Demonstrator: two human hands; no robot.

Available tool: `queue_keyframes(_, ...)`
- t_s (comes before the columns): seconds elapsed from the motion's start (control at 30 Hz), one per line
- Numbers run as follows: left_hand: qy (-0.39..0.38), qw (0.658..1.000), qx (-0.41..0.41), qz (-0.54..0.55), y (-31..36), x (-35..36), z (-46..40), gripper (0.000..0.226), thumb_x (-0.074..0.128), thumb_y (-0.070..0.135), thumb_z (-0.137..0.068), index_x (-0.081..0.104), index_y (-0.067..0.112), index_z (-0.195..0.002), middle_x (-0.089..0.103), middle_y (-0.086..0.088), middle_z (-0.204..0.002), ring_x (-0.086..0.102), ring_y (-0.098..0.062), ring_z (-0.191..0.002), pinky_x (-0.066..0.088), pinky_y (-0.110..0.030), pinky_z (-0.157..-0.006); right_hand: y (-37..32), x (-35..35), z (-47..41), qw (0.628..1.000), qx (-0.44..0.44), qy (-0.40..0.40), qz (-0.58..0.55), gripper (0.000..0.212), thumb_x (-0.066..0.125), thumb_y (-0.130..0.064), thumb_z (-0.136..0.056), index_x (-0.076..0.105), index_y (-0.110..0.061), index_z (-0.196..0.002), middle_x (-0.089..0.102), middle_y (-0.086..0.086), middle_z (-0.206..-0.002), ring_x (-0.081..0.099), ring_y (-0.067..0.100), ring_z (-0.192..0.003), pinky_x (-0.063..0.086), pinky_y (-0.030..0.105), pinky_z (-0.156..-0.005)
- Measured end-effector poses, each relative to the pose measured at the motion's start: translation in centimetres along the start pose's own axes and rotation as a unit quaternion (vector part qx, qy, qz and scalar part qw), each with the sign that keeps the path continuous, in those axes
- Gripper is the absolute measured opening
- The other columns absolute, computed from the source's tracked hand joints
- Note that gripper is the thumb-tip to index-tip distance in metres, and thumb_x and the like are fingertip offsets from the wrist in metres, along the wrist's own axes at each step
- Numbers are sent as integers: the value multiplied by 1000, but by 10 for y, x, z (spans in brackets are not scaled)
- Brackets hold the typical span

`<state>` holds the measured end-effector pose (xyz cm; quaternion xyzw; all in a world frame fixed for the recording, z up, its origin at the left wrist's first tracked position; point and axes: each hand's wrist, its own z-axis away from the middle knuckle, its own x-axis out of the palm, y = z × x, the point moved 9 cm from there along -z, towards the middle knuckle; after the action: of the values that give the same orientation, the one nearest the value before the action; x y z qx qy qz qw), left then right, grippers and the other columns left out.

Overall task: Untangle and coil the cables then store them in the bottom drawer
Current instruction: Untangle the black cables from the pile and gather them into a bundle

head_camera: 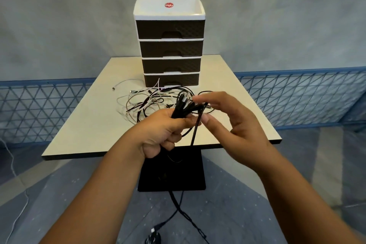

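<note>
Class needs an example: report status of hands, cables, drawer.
Left hand grips black cable bundle; right hand pinches its strand. Tangled cables on table. Bottom drawer closed.

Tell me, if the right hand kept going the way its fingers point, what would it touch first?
Probably the black cable bundle that the left hand grips: the right hand points left, fingertips almost on it. Depth is uncertain.

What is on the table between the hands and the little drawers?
In the head view, a tangle of black and white cables lies on the table, between the bottom drawer and the left hand and right hand.
</note>
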<state>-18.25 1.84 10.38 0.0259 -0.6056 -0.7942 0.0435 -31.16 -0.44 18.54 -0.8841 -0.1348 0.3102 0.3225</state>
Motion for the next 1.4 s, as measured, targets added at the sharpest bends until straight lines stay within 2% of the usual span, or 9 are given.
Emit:
queue_keyframes(0.17,33,999,16,35,-6,-2,0,23,64,32,-86,66,13,-99,20,9,-53,13,-3,-41,9,-13,-40,16,-14,12,996,9,48,76,18,55,-17,-97,69,-21,-106,65,-18,-97,61,3,-93,45,12,-80)
queue_keyframes(0.47,129,947,151,253,26,-39,4,42,40,49,-99,39,24,-66,19,10,-46,13,-3,-37,7,-16,-38,149,32,76,931,332,-144,56,15,62,-23,-95,74,-15,-93,73,-5,-81,70,8,-75,48,11,-67)
queue_keyframes(0.63,147,939,184,250,35,-30,3,44,51,47,-95,31,27,-62,17,9,-47,11,-7,-39,7,-20,-41,157,79,88,901,324,-273,93,15,64,-27,-93,71,-18,-103,73,-1,-97,68,12,-90,53,30,-81)
queue_keyframes(0.77,142,944,179,240,38,-21,-2,48,51,44,-97,25,27,-61,15,8,-47,9,-9,-41,7,-20,-41,125,89,68,914,285,-290,-1,68,76,-39,-82,46,-27,-142,54,-13,-138,50,4,-126,41,21,-100)
queue_keyframes(0.83,128,944,177,247,39,-14,-5,50,50,43,-97,23,26,-59,15,8,-46,9,-9,-40,7,-20,-41,100,92,46,935,255,-212,-127,58,77,-32,-82,53,-25,-134,60,-13,-129,54,0,-121,43,21,-101)
queue_keyframes(0.93,106,937,191,271,50,-7,-8,51,52,39,-97,17,27,-61,14,9,-44,8,-8,-39,6,-19,-41,84,109,31,930,256,-121,-236,18,73,-29,-86,63,-13,-87,68,1,-79,65,15,-75,52,36,-74)
queue_keyframes(1.03,105,928,218,283,71,-18,-2,53,51,33,-96,20,25,-55,14,10,-42,9,-7,-37,6,-18,-40,97,134,42,914,317,-104,-230,41,65,-35,-92,44,-15,-63,46,-1,-50,48,16,-45,41,26,-49)
queue_keyframes(1.3,152,926,198,284,72,-79,-12,60,44,54,-97,20,23,-51,17,8,-44,12,-8,-39,13,-19,-37,132,173,48,894,354,-232,-147,40,53,-47,-97,49,-16,-72,55,1,-65,51,8,-57,43,22,-62)
queue_keyframes(1.4,147,933,182,272,69,-105,-22,61,40,58,-97,23,23,-50,19,8,-44,14,-7,-38,14,-18,-35,149,176,43,902,298,-302,-81,26,60,-51,-90,63,-25,-91,63,-10,-92,59,4,-83,48,26,-81)
